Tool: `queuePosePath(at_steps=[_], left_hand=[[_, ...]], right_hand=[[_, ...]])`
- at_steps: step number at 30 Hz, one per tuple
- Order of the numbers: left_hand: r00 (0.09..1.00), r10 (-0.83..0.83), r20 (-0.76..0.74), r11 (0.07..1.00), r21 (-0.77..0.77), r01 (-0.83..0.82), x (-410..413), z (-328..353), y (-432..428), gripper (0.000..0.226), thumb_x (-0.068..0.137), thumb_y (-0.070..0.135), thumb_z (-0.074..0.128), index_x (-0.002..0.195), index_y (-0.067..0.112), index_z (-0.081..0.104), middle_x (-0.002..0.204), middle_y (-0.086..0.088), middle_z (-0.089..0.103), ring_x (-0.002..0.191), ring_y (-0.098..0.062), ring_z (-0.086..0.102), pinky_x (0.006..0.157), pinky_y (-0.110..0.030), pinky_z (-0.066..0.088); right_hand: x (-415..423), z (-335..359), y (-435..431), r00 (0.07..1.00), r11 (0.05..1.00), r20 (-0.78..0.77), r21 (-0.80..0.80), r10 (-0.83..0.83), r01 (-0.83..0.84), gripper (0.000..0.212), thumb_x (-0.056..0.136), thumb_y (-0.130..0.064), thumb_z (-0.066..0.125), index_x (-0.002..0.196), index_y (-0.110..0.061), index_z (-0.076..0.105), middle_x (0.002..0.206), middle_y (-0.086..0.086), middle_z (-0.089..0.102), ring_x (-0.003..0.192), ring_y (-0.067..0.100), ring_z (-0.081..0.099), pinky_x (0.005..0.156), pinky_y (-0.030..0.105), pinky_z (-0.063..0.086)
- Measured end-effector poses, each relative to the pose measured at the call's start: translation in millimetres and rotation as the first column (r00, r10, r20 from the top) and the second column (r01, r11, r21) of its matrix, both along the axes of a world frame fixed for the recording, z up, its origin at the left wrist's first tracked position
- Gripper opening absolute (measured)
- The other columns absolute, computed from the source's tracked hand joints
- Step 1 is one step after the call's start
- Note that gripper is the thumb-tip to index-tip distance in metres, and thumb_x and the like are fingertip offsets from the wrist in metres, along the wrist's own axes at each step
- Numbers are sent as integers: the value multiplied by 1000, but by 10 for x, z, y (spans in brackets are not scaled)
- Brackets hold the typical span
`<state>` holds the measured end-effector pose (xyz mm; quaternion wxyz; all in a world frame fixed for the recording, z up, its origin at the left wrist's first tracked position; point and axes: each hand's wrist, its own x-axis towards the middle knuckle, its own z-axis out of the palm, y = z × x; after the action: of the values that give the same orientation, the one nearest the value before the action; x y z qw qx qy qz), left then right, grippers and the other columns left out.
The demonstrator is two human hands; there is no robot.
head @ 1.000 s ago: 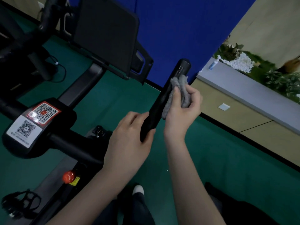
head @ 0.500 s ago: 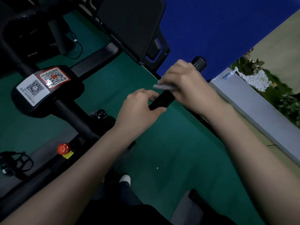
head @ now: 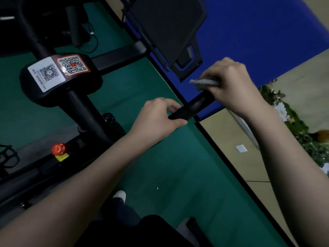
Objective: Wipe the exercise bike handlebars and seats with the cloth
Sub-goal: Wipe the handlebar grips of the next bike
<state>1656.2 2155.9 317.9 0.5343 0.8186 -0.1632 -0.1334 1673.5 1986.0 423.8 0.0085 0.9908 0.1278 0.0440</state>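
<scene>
Handlebar (head: pixel 193 107) wipe, outer end: my right hand (head: pixel 229 84), a second ago beside the bar, now closes over its tip with the cloth (head: pixel 204 82), while my left hand (head: pixel 158 116) grips the bar lower down.

The handlebar (head: pixel 191 107) runs across the middle, with the left hand (head: pixel 156 118) at its near-left end and the right hand (head: pixel 229 84) over its far-right end. The cloth (head: pixel 204 82) sits under the right hand, on the bar. The screen (head: pixel 165 27) stands behind them. The sticker plate (head: pixel 58 72) lies far left, and the knob (head: pixel 58 148) lies nearer, below it.
</scene>
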Motion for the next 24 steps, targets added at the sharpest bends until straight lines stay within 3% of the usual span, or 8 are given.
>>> queuePosePath(at_steps=[5,10,13,17,21,24], left_hand=[[1000,-4,-4,1000,4,4,-2,6,2,26,75,35,77,99,34,69,81,23,55,70,11,47,62,-5,33],[1000,-15,-8,1000,-12,14,-7,0,11,28,75,35,77,102,32,69,91,18,60,74,10,48,63,-7,35],[1000,-16,-7,1000,-11,16,-6,0,7,28,76,35,77,102,32,69,92,18,59,75,10,48,64,-10,36],[1000,-18,-14,1000,-7,18,-10,8,11,27,75,35,77,101,33,68,90,18,58,76,7,50,64,-12,39],[1000,-29,3,1000,5,29,-17,16,24,26,76,36,76,100,33,68,90,16,58,75,4,51,64,-16,37],[1000,-28,7,1000,12,28,-26,23,30,26,75,35,76,100,32,69,90,16,57,74,5,51,61,-9,35]], right_hand=[[101,129,1,974,999,-224,14,46,-44,27,75,-34,75,91,-12,72,85,-3,60,92,16,52,85,34,38],[192,182,-96,975,998,-214,-4,57,-59,19,80,-27,74,91,-11,74,85,-1,59,86,13,52,72,25,36],[295,268,-183,978,999,-204,9,-33,35,17,81,-30,73,88,-14,74,81,-3,64,76,4,55,63,18,37],[412,240,-70,889,1000,-458,-16,-28,23,10,78,-35,74,82,-26,73,78,-16,69,78,-5,61,62,9,41],[574,233,3,738,996,-673,-85,-39,-25,3,80,-35,72,83,-33,72,79,-15,71,73,-10,60,70,16,44],[676,319,-117,747,993,-661,-114,-72,-5,8,83,-31,70,90,-29,74,84,-12,72,80,-5,62,81,30,50]])
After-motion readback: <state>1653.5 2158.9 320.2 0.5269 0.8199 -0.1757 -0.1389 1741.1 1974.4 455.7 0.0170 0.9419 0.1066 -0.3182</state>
